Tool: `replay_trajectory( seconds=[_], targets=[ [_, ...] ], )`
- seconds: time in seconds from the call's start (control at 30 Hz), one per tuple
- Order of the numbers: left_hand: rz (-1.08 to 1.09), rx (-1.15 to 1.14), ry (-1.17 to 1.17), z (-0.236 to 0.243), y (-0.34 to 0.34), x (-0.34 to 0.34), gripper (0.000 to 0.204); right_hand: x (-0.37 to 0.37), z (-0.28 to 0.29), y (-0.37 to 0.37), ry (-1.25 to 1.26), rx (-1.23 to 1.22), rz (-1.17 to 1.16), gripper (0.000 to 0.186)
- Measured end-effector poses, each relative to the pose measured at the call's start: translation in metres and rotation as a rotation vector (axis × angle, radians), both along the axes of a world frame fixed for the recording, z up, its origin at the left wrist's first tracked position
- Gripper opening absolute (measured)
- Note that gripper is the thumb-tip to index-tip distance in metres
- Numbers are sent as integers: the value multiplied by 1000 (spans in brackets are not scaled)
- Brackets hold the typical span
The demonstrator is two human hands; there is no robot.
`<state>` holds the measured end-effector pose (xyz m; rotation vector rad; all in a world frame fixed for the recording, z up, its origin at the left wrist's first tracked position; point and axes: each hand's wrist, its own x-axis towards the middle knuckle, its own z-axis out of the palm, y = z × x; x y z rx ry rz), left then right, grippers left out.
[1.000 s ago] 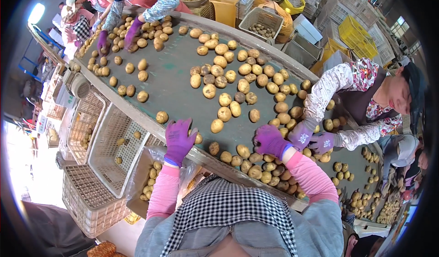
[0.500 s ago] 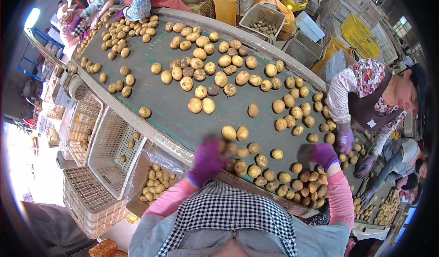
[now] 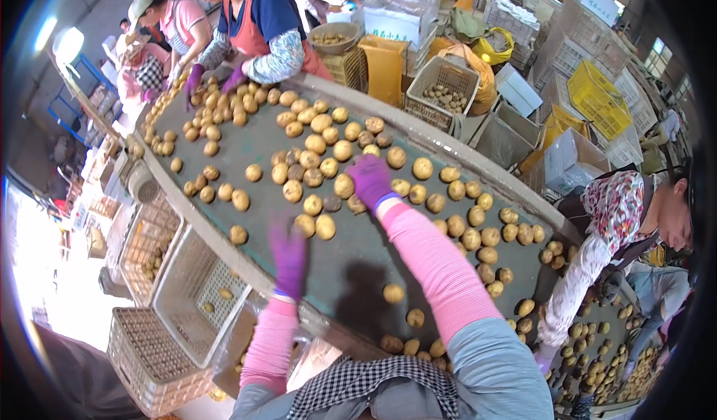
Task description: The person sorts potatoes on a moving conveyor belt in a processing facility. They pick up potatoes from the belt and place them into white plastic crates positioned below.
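Note:
Several round yellow-brown potatoes (image 3: 325,227) lie spread over a dark green conveyor belt (image 3: 340,278). My right hand (image 3: 368,178), in a purple glove, reaches far across the belt. Its fingers curl down among the potatoes, one potato (image 3: 343,186) right beside them; whatever is under the palm is hidden. My left hand (image 3: 289,255), also in a purple glove, is over the belt's near side, close to a pair of potatoes. Motion smears its fingers. A few darker potatoes (image 3: 332,203) lie between the two hands.
A raised rim (image 3: 224,237) borders the belt. Plastic crates (image 3: 196,300) stand at its near left. Co-workers lean over the belt at the far left and at the right (image 3: 597,241). Crates and boxes (image 3: 444,95) stand behind the far rim.
My right hand has moved left and farther across the belt, leaving the near-right potatoes. My left hand has risen leftward from the near-edge potatoes. The view has shifted.

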<state>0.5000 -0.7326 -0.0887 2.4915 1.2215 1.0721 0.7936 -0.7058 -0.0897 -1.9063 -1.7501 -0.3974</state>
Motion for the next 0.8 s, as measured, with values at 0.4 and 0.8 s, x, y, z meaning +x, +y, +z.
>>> replay_trajectory(
  seconds=[0.4, 0.8],
  targets=[
    [-394, -331, -277, -22, 87, 68, 54, 12, -12, -189, 1689, -340, 312, 33],
    [-993, -790, -9, -42, -175, 153, 85, 7, 170, -286, 604, 1044, 70, 47]
  ],
)
